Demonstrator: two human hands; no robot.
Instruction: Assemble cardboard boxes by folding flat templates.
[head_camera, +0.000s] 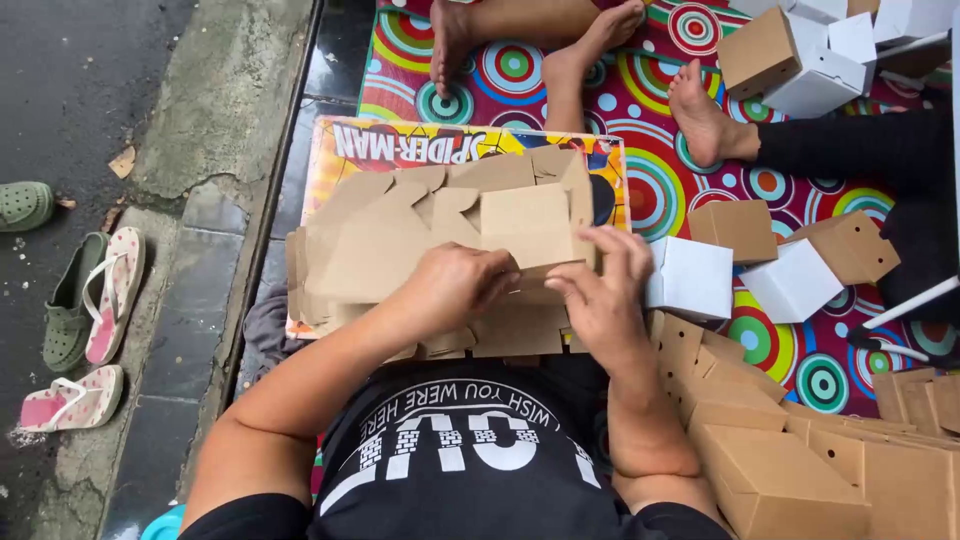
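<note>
Cardboard flaps sit under your hands. Your left hand (455, 285) presses the flat cardboard piece (525, 225) and your right hand (605, 295) pinches its edge, on the pile of flat pieces (370, 240) before you. Fold slowly and keep corners straight. Finished boxes (690, 278) crowd your right side, and bare feet (700, 115) rest on the mat (650, 100).

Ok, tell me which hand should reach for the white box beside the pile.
Probably the right hand. It pinches the right edge of the flat cardboard piece, and the white box sits just to its right. The left hand grips the cardboard further away.
</note>
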